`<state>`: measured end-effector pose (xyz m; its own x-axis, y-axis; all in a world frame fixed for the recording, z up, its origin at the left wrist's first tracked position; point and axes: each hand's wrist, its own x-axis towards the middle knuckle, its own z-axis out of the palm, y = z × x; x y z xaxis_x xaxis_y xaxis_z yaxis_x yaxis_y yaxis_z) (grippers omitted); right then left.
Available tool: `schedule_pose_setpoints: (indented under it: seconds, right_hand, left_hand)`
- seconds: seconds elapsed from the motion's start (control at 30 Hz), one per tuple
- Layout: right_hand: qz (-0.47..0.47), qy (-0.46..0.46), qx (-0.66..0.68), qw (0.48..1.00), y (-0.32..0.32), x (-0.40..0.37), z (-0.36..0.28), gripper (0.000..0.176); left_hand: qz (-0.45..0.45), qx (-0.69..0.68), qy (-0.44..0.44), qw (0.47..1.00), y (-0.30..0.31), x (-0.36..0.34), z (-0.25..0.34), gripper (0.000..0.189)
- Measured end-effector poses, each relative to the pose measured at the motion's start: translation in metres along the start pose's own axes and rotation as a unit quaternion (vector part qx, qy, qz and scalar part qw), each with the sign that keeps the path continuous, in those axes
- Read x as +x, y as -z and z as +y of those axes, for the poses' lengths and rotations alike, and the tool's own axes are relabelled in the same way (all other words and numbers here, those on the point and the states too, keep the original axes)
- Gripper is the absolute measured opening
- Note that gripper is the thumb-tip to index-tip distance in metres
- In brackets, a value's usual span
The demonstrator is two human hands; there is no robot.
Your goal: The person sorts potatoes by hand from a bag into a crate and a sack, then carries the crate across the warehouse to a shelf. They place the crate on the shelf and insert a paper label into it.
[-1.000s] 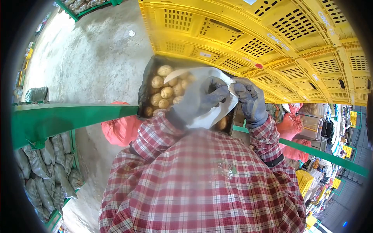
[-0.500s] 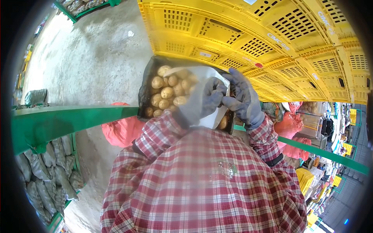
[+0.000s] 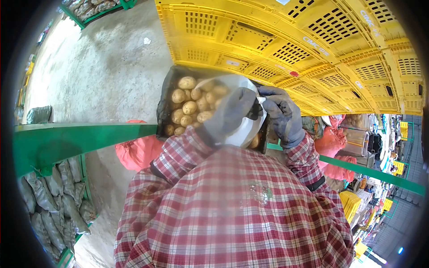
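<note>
Potatoes (image 3: 189,107) fill a box lined with dark plastic (image 3: 165,100) in front of my chest. A thin white sheet (image 3: 245,134), perhaps a plastic or paper liner, lies over the right part of the potatoes. My left hand (image 3: 232,112), in a grey glove, is closed on the edge of this sheet above the box. Close beside it, my right hand (image 3: 285,117), also gloved, has its fingers bent and pinching the sheet's right edge. The exact fingertip contact is partly hidden by the gloves.
Stacked yellow plastic crates (image 3: 290,53) rise directly behind the box. Green metal bars (image 3: 89,140) run on both sides of me. Pink sacks (image 3: 137,149) lie at left and right. Filled grey bags (image 3: 53,201) are piled on a rack at lower left.
My right hand's raised fingers have bent down towards the sheet. My left hand has turned and shifted slightly, and the sheet's edge between the hands has changed shape.
</note>
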<state>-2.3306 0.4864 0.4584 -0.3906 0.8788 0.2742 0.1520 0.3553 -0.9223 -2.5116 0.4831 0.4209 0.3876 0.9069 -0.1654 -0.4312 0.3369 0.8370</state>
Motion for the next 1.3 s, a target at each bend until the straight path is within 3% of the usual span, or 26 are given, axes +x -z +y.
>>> schedule_pose_setpoints:
  seconds: [0.07, 0.13, 0.2, 0.27, 0.5, 0.57, 0.67, 0.7, 0.77, 0.8, 0.83, 0.87, 0.9, 0.97, 1.07, 1.2, 1.3]
  right_hand:
    - [-0.002, -0.043, 0.099, 0.994, -0.004, -0.002, -0.001, 0.015]
    - [-0.024, 0.006, 0.012, 1.000, -0.002, 0.001, -0.004, 0.015]
    - [-0.036, 0.039, -0.041, 0.998, -0.002, 0.003, -0.005, 0.015]
    - [-0.036, 0.051, -0.061, 0.996, -0.003, 0.003, -0.004, 0.016]
    - [0.037, 0.017, -0.020, 0.999, -0.019, -0.007, 0.006, 0.015]
    - [0.026, -0.039, -0.046, 0.998, -0.018, -0.008, -0.006, 0.014]
    - [0.041, -0.037, 0.010, 0.998, -0.017, -0.013, -0.006, 0.015]
    - [0.054, 0.010, -0.049, 0.997, -0.017, -0.016, -0.004, 0.012]
    - [0.081, 0.102, -0.172, 0.977, -0.016, -0.021, -0.001, 0.009]
    - [0.135, -0.004, -0.082, 0.987, -0.013, -0.026, -0.003, 0.007]
    - [0.190, -0.105, 0.010, 0.976, -0.008, -0.029, -0.007, 0.006]
    - [0.250, -0.197, 0.100, 0.943, 0.001, -0.031, -0.010, 0.005]
    - [0.343, -0.194, 0.208, 0.895, 0.010, -0.040, 0.009, 0.008]
    - [0.448, -0.133, 0.376, 0.800, 0.047, -0.066, 0.042, 0.012]
    - [0.543, -0.049, 0.461, 0.701, 0.095, -0.137, 0.079, 0.017]
    - [0.764, -0.080, 0.302, 0.565, 0.138, -0.267, 0.130, 0.015]
    - [0.876, -0.182, 0.084, 0.440, 0.150, -0.370, 0.144, 0.018]
  left_hand:
    - [0.018, 0.079, -0.063, 0.995, 0.000, 0.001, -0.009, 0.026]
    - [0.022, 0.095, -0.094, 0.991, -0.002, -0.003, -0.011, 0.025]
    - [0.009, 0.050, -0.092, 0.994, -0.013, -0.017, 0.008, 0.022]
    - [0.040, 0.095, -0.095, 0.990, -0.013, -0.018, 0.006, 0.022]
    - [0.062, 0.075, -0.056, 0.994, -0.005, -0.016, -0.003, 0.021]
    - [0.031, 0.132, -0.070, 0.988, -0.002, -0.020, 0.001, 0.019]
    - [-0.014, 0.206, -0.080, 0.975, 0.003, -0.021, 0.000, 0.018]
    - [-0.030, 0.229, -0.083, 0.970, 0.003, -0.021, -0.001, 0.019]
    - [-0.003, -0.034, 0.041, 0.999, -0.005, -0.024, 0.003, 0.018]
    - [-0.003, -0.086, 0.073, 0.994, -0.003, -0.024, 0.002, 0.022]
    - [-0.038, -0.012, -0.003, 0.999, 0.008, -0.026, 0.002, 0.029]
    - [-0.064, 0.043, -0.078, 0.994, 0.020, -0.028, 0.002, 0.036]
    - [-0.082, 0.072, -0.130, 0.985, 0.032, -0.030, 0.001, 0.043]
    - [-0.056, 0.140, -0.084, 0.985, 0.042, -0.023, 0.002, 0.041]
    - [-0.056, 0.168, -0.015, 0.984, 0.050, 0.014, -0.009, 0.037]
    - [-0.084, 0.225, 0.025, 0.970, 0.057, 0.093, -0.008, 0.032]
    - [-0.092, 0.262, 0.038, 0.960, 0.061, 0.127, 0.012, 0.029]
